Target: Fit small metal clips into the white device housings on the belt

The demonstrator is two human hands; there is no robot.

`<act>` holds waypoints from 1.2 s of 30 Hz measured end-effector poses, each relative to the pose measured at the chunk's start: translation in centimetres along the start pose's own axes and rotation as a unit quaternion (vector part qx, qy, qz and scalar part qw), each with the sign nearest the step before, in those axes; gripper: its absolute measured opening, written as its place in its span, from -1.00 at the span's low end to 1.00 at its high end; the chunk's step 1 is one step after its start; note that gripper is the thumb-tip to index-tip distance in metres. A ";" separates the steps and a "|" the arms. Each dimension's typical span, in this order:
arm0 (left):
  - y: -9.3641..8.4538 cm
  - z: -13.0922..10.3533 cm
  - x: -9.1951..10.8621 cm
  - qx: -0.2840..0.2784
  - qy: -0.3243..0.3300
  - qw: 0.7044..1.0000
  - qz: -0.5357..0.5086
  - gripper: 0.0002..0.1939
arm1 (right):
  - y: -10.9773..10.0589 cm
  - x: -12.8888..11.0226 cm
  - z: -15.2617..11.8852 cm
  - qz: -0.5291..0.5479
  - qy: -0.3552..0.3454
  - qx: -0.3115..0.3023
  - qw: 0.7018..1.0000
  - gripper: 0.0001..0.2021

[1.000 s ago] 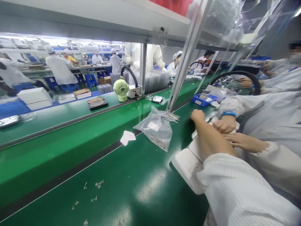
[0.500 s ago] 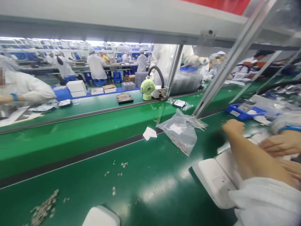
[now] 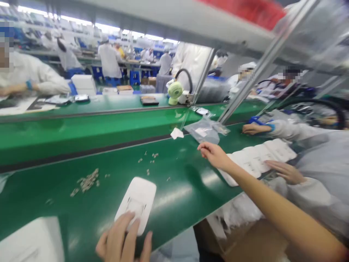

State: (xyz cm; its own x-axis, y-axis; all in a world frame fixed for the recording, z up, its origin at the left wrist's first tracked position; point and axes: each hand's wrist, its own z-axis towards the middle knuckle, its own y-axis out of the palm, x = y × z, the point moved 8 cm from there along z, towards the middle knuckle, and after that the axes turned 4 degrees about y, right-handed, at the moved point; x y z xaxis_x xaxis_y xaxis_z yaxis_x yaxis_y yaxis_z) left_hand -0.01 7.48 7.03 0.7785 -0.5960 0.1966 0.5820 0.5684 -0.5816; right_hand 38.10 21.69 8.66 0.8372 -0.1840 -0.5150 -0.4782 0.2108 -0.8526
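A white rounded plate (image 3: 144, 193) with small slots lies on the green work surface (image 3: 174, 214). My left hand (image 3: 124, 238) is at its lower end, fingers spread and fingertips resting on the plate. Over the surface, in front of the clear plastic bag (image 3: 203, 131), is my right hand (image 3: 214, 154). Its fingers are curled together; anything between them is too small to make out. Small metal pieces (image 3: 89, 180) form a pile left of the plate, with several more scattered behind it.
A row of white plates (image 3: 255, 160) lies at right, with a co-worker's hand (image 3: 286, 171) on it and that person's other hand (image 3: 255, 128) behind. A white piece (image 3: 34, 240) sits at bottom left. Beyond the divider are a green fan (image 3: 175, 91) and a metal post (image 3: 242, 69).
The view has shifted down and left. My right hand has moved from the far right beside the co-worker to near the bag. My left hand has come into view on the plate.
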 end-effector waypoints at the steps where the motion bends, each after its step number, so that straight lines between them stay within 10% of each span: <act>1: -0.2 0.6 0.7 -0.001 0.020 1.000 -0.020 -0.62 | 2.8 -2.9 -3.0 0.043 -0.033 -0.040 0.998 -0.80; 4: 0.1 3.3 1.2 -0.038 -0.058 0.991 -0.111 -0.67 | 7.5 -11.1 -11.1 0.251 -0.115 -0.122 0.953 -0.82; 8: 1.3 5.4 1.8 -0.078 -0.138 0.960 -0.232 -0.83 | 8.2 -16.4 -15.8 0.327 -0.144 -0.125 0.926 -0.81; 19: 1.0 3.8 2.0 -0.024 -0.205 0.924 -0.322 -0.87 | 9.3 -15.3 -17.5 0.401 -0.056 -0.125 0.906 -0.90; 25: 3.0 2.1 1.2 -0.042 -0.301 0.849 -0.431 -0.91 | 10.1 -15.7 -17.6 0.432 -0.039 -0.123 0.892 -0.87; 28: 4.3 0.8 1.1 -0.009 -0.395 0.730 -0.558 -0.87 | 9.5 -16.6 -17.6 0.420 -0.071 -0.111 0.898 -0.90; 33: 5.5 -0.7 2.5 0.129 -0.544 0.401 -0.726 -0.78 | 8.4 -20.0 -18.8 0.288 -0.220 -0.095 0.927 -0.84; 36: 5.7 -1.1 2.9 0.165 -0.607 0.307 -0.714 -0.79 | 8.4 -21.1 -19.3 0.275 -0.252 -0.088 0.924 -0.83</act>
State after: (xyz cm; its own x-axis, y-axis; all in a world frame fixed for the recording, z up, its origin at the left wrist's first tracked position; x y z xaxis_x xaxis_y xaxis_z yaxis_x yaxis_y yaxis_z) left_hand 5.30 8.36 3.44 -0.9288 0.1665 0.3312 0.3700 0.3638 0.8548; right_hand 11.24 8.85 10.66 0.4505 0.3843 -0.8059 -0.8668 -0.0278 -0.4978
